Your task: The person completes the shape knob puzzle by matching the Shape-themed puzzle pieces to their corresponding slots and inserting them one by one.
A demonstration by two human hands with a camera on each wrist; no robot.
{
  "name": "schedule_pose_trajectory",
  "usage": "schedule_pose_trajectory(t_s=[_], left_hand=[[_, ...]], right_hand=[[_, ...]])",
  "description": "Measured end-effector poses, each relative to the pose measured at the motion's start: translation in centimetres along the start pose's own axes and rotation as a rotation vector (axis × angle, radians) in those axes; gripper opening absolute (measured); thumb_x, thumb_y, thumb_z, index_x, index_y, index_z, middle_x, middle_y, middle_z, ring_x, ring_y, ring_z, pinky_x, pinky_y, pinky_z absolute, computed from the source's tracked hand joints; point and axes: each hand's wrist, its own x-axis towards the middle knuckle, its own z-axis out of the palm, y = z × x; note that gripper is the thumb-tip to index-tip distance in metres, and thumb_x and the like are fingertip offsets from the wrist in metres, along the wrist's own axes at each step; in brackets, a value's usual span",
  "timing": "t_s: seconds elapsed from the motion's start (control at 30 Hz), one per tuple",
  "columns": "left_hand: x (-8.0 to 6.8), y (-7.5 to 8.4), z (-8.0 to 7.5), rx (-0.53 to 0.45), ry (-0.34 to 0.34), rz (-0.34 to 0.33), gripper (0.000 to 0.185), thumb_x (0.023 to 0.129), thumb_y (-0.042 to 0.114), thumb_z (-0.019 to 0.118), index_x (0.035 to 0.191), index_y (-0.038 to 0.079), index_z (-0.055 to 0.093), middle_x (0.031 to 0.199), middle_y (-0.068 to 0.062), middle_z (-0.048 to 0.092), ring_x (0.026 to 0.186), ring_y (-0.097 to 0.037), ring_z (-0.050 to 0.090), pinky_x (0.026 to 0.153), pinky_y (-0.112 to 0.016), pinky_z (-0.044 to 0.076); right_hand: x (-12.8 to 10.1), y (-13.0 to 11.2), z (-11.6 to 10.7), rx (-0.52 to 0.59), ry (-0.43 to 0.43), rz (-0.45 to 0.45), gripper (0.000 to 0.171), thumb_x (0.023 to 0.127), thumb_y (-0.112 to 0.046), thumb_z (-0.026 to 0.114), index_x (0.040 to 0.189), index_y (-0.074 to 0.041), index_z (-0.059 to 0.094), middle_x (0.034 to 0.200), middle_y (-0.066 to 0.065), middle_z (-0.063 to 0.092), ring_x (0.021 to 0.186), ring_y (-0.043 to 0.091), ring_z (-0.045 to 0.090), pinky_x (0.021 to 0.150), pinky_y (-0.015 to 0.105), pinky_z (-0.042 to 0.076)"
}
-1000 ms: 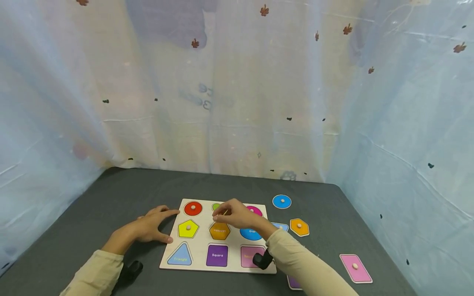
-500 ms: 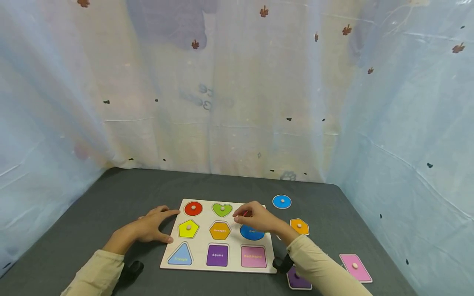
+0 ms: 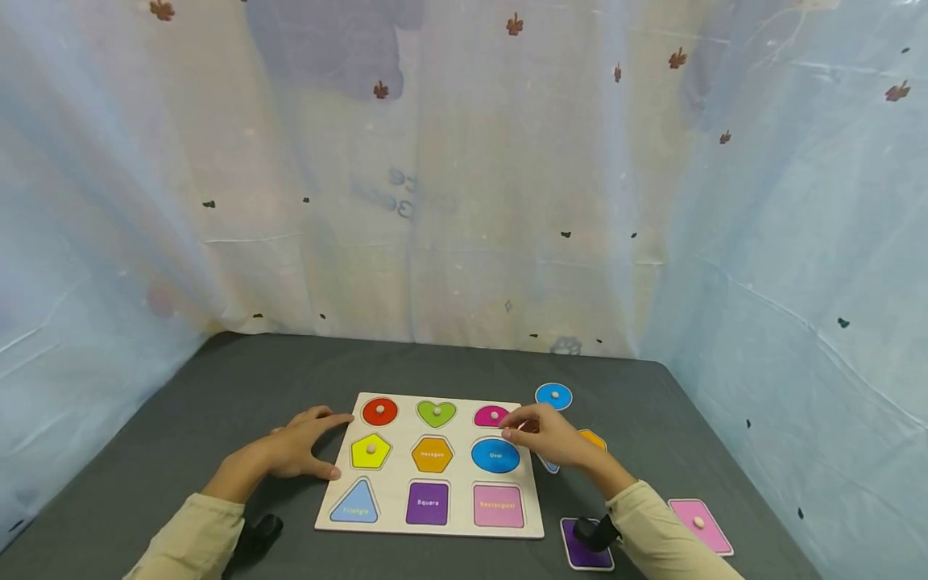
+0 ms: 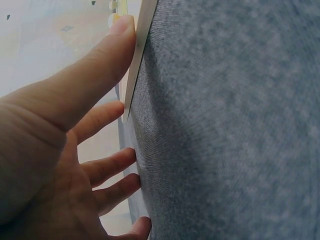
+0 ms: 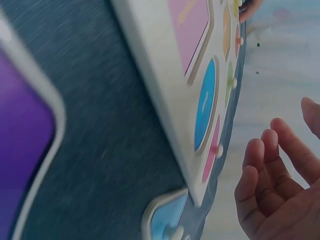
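A wooden shape puzzle board (image 3: 395, 524) lies on the dark grey table (image 3: 239, 379). My left hand (image 3: 319, 443) rests flat at the board's left edge, fingers spread, thumb against the board edge (image 4: 137, 60). My right hand (image 3: 511, 427) hovers over the board's right edge beside the magenta oval piece (image 3: 493, 416), fingers loosely curled and holding nothing. In the right wrist view the right hand (image 5: 280, 185) is empty above the board (image 5: 165, 85). A red circle (image 3: 379, 411), green heart (image 3: 436, 413) and yellow pentagon (image 3: 370, 451) sit in the board.
Loose pieces lie right of the board: a blue circle (image 3: 553, 395), an orange hexagon (image 3: 593, 439) and a light blue piece (image 3: 548, 465) partly under my right hand, a purple square (image 3: 583, 552), and a pink rectangle (image 3: 699, 525). Pale curtains enclose the table.
My right hand let go of the green heart's peg and moved right along the top row to the board's right edge. The left hand has stayed put.
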Motion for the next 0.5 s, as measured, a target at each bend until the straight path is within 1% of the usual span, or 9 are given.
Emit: schedule_pose_trajectory(t_s=[0.17, 0.23, 0.3, 0.4, 0.43, 0.5], left_hand=[[-0.1, 0.0, 0.1, -0.005, -0.002, -0.005, 0.094, 0.073, 0.045, 0.088, 0.152, 0.018, 0.045, 0.15, -0.025, 0.04, 0.138, -0.05, 0.038, 0.099, -0.087, 0.023], [-0.2, 0.0, 0.1, -0.003, -0.004, -0.007, 0.093, 0.073, 0.044, 0.088, 0.152, 0.018, 0.045, 0.151, -0.026, 0.04, 0.138, -0.05, 0.038, 0.099, -0.087, 0.024], [-0.2, 0.1, 0.0, 0.003, -0.005, -0.011, 0.093, 0.073, 0.044, 0.088, 0.152, 0.018, 0.045, 0.15, -0.025, 0.04, 0.138, -0.05, 0.038, 0.099, -0.087, 0.025], [-0.2, 0.3, -0.1, 0.006, -0.001, -0.017, 0.092, 0.073, 0.043, 0.089, 0.151, 0.018, 0.046, 0.149, -0.025, 0.041, 0.137, -0.05, 0.039, 0.099, -0.087, 0.025], [-0.2, 0.3, -0.2, 0.004, -0.001, -0.018, 0.092, 0.073, 0.043, 0.089, 0.151, 0.018, 0.046, 0.149, -0.025, 0.041, 0.137, -0.05, 0.039, 0.099, -0.086, 0.025], [-0.2, 0.3, -0.1, -0.001, -0.001, -0.018, 0.093, 0.073, 0.043, 0.089, 0.151, 0.017, 0.046, 0.149, -0.025, 0.041, 0.137, -0.05, 0.039, 0.099, -0.087, 0.024]], right_hand=[[-1.0, 1.1, -0.7, -0.014, 0.014, 0.002, 0.028, 0.099, -0.019, 0.064, 0.114, 0.004, 0.072, 0.101, 0.014, 0.072, 0.085, 0.015, 0.064, 0.076, 0.021, 0.054], [-1.3, 1.5, -1.1, -0.016, 0.013, -0.01, 0.029, 0.1, -0.018, 0.063, 0.114, 0.005, 0.071, 0.103, 0.015, 0.072, 0.087, 0.018, 0.066, 0.077, 0.022, 0.055], [-1.5, 1.9, -1.4, -0.015, 0.012, -0.01, 0.03, 0.1, -0.018, 0.063, 0.116, 0.006, 0.07, 0.105, 0.016, 0.072, 0.088, 0.023, 0.067, 0.078, 0.021, 0.055], [-1.9, 2.4, -2.0, 0.001, 0.014, -0.008, 0.032, 0.101, -0.018, 0.062, 0.119, 0.008, 0.069, 0.108, 0.02, 0.072, 0.09, 0.031, 0.068, 0.077, 0.024, 0.056], [-2.0, 2.7, -2.2, 0.008, 0.016, -0.004, 0.033, 0.101, -0.018, 0.062, 0.12, 0.008, 0.068, 0.11, 0.022, 0.071, 0.09, 0.031, 0.069, 0.077, 0.025, 0.057], [-2.3, 3.0, -2.7, 0.011, 0.025, 0.014, 0.034, 0.102, -0.018, 0.061, 0.121, 0.009, 0.067, 0.113, 0.025, 0.071, 0.09, 0.027, 0.07, 0.077, 0.025, 0.058]])
